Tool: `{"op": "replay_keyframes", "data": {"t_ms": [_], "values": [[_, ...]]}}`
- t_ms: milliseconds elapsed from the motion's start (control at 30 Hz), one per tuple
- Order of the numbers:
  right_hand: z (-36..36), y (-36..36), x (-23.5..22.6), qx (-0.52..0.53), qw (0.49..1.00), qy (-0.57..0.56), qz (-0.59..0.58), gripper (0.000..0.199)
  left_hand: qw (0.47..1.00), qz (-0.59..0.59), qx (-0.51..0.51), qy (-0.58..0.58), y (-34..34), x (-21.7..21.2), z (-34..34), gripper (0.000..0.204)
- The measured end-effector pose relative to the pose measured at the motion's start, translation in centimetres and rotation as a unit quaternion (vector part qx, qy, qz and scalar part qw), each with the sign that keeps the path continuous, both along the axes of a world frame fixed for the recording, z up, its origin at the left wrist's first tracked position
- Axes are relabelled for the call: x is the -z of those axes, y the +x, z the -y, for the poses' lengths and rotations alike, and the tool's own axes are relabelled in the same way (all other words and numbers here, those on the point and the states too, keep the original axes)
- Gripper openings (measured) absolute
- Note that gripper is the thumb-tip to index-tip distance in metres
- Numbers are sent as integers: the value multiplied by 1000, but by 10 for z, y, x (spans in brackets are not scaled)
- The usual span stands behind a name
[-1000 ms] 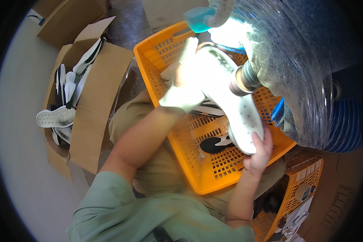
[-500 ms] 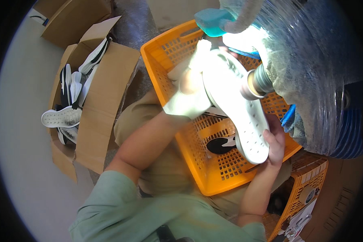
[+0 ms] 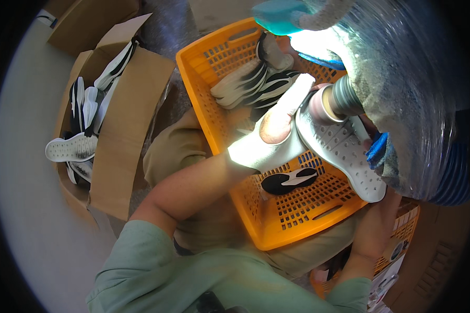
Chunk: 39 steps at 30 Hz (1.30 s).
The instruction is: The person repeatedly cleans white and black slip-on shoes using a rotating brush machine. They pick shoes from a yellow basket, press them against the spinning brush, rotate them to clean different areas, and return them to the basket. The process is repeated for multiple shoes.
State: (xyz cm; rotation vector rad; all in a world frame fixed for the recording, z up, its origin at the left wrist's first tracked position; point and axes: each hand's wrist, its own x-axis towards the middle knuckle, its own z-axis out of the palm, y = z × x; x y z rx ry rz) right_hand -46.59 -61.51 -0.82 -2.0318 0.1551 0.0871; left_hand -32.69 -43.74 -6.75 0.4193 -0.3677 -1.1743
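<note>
Two hands: both are kept on one white shoe sole, which is held above the orange crate and pressed against a grinding drum.
Machine: a large dusty housing under a clear cover is seen at the upper right; the small drum sticks out of it and touches the upper end of the sole.
Cardboard box: an open box stands at the left, well apart from the crate, and black-and-white soles are piled in it.
Crate: several finished-looking soles lie at its far end, and one dark sole lies on its floor under the held one.
Left hand: the left hand, in a pale glove, is closed around the side of the sole, with a finger laid along its edge.
Right hand: the right hand is mostly hidden under the lower end of the sole; the grip of its fingers cannot be told.
Step in hand: by judgement, the edge of the sole is being ground.
Next move: a slow turning of the sole against the drum seems called for, with the fingers kept away from it.
</note>
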Motion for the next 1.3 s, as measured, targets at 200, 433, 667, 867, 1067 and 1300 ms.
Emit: {"op": "replay_keyframes", "data": {"t_ms": [200,433,667,867,1067,1300], "values": [[3,8,-8,-7,1000,-27,-6,53,1000,-10,-5,-1,-5,-3,-6,57],[-1,-1,-4,17,1000,-22,1,52,999,18,-24,31,-11,-12,-8,64],[-28,-56,28,197,973,109,44,52,998,56,11,-21,-4,-10,1,69],[-57,-78,45,385,882,250,103,52,996,88,23,-23,-3,4,6,71],[-92,-70,34,396,847,314,161,58,984,-119,103,-81,-11,2,6,70],[-87,-65,46,434,814,340,181,56,997,23,-3,-72,-18,7,-5,60]]}}
